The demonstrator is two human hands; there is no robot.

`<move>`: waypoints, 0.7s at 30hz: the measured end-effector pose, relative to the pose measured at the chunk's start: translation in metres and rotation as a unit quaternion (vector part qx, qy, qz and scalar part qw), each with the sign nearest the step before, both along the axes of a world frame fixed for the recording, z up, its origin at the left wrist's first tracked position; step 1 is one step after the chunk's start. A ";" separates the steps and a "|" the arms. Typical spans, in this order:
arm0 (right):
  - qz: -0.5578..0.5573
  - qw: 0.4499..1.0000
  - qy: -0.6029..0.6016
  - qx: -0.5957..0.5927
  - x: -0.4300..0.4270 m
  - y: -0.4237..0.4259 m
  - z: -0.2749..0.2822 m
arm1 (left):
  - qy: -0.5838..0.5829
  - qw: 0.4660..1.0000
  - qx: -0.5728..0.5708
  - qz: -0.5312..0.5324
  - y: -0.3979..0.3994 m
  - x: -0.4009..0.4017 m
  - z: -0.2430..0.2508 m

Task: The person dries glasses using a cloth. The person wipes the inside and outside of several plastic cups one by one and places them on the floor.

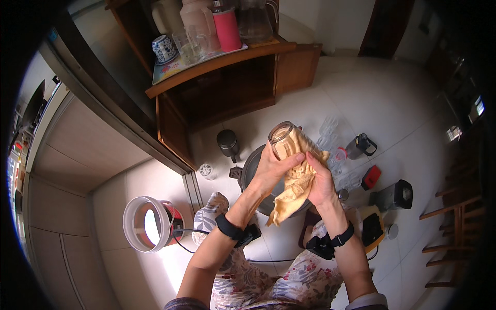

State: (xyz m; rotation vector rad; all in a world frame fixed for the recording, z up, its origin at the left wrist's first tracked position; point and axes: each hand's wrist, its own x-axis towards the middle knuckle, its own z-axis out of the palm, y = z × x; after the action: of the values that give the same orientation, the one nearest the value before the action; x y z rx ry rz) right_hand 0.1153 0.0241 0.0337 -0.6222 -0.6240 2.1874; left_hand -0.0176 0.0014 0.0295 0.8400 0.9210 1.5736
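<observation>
My left hand [272, 166] grips a clear glass vessel [279, 135] from the left, its round end tilted up and away from me. A crumpled yellow cloth [296, 207] is wrapped along the vessel's side and hangs below it. From the right, my right hand [322, 182] presses the cloth to the glass, thumb close to my left thumb. Whether cloth also lies inside the glass I cannot tell. Beneath both hands stands a round dark basin [250, 174], partly hidden by my forearms and the cloth.
Right of the basin stand clear glassware [329, 130], a dark handled bottle [360, 146], a red-and-black box [371, 177] and a black-lidded container [399, 195]. To the left are a black lidded cup [228, 143], an upturned glass [207, 170] and a white-rimmed bucket [130, 221]. Ahead, a wooden cabinet [228, 64] has open doors.
</observation>
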 end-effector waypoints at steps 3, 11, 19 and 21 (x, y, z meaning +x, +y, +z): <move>0.002 0.999 -0.025 0.033 0.004 -0.004 0.002 | -0.046 0.998 -0.003 -0.040 -0.001 -0.002 0.003; 0.020 0.985 -0.078 0.154 0.004 -0.008 0.003 | -0.122 0.991 -0.043 -0.028 -0.002 0.000 0.001; 0.005 0.986 -0.086 0.141 0.012 -0.002 0.001 | -0.082 0.996 0.012 -0.040 -0.001 0.003 0.009; 0.068 0.925 -0.146 0.343 0.008 -0.005 0.005 | -0.143 0.988 -0.028 -0.048 0.002 -0.004 0.006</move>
State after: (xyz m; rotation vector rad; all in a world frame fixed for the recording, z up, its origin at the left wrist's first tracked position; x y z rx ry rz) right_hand 0.1238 0.0190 0.0386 -0.5284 -1.5412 1.8174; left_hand -0.0218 0.0037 0.0357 0.5909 0.7036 1.5288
